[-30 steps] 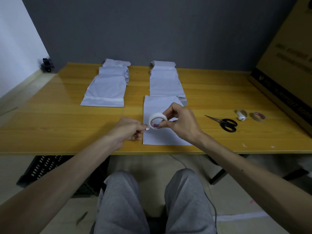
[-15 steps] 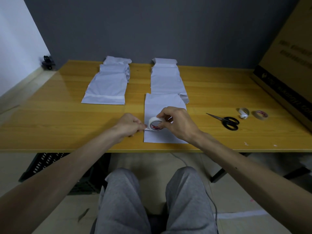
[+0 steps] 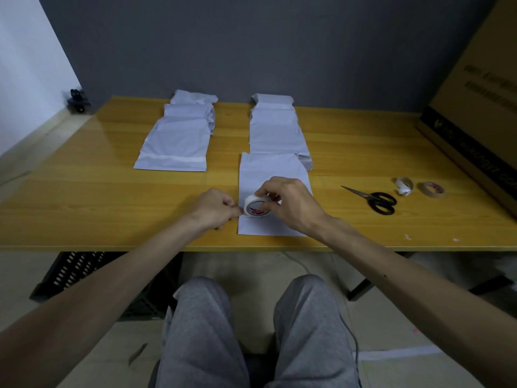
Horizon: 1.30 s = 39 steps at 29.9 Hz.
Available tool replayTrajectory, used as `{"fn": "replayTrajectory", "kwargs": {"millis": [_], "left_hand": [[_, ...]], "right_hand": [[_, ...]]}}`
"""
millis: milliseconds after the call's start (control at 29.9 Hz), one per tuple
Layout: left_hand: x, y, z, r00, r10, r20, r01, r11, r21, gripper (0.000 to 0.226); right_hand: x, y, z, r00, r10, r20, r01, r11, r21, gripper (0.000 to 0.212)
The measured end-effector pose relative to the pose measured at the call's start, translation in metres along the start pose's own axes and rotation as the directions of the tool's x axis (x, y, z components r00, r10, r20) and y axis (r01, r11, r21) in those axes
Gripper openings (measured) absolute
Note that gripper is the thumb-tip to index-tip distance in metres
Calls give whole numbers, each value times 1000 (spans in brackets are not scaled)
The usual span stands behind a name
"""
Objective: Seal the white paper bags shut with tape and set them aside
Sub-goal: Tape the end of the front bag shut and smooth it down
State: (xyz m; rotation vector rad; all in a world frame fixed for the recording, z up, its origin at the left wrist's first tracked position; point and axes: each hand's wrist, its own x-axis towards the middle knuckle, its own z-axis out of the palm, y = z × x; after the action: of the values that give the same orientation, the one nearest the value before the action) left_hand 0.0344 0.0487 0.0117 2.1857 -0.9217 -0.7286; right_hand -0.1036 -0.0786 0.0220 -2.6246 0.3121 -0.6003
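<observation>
A white paper bag lies flat near the table's front edge, right before me. My right hand grips a white tape roll and holds it down at the bag's left edge. Just left of the roll, my left hand pinches the free end of the tape beside the bag's edge. A stack of white bags lies behind this bag. Another stack of white bags, with a tape strip across the front one, lies to the back left.
Black-handled scissors lie on the wooden table to the right. Beyond them sit a crumpled piece of tape and a brown tape roll. A large cardboard box stands at the far right.
Both hands have lowered the tape roll from above the bag down onto its left edge, staying close together.
</observation>
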Motion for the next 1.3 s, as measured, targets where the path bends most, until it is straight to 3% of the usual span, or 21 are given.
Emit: {"fn": "replayTrajectory", "kwargs": {"millis": [301, 634, 835, 935, 1102, 1202, 1302], "left_hand": [[0, 0, 3, 999, 28, -39, -25, 997, 70, 24], [-3, -6, 11, 965, 199, -173, -117, 911, 395, 13], [-9, -14, 12, 947, 204, -248, -191, 979, 76, 11], [-19, -25, 11, 890, 353, -288, -310, 933, 185, 6], [-29, -40, 12, 789, 609, -81, -545, 754, 368, 28], [-35, -44, 9, 756, 653, 42, -580, 639, 505, 47], [-38, -47, 7, 790, 600, 126, -547, 595, 589, 67]], "right_hand": [[2, 2, 6, 999, -25, 23, 26, 998, -59, 13], [1, 1, 6, 996, -84, 36, 87, 991, -98, 7], [-1, -1, 6, 993, -95, 69, 102, 990, -101, 14], [-3, -1, 6, 996, -66, 57, 69, 996, -49, 19], [-4, 1, 10, 998, -38, 40, 38, 999, 2, 22], [-5, 2, 11, 999, -17, 27, 16, 999, 29, 22], [-7, 1, 13, 1000, -15, 16, 14, 999, 50, 22]]}}
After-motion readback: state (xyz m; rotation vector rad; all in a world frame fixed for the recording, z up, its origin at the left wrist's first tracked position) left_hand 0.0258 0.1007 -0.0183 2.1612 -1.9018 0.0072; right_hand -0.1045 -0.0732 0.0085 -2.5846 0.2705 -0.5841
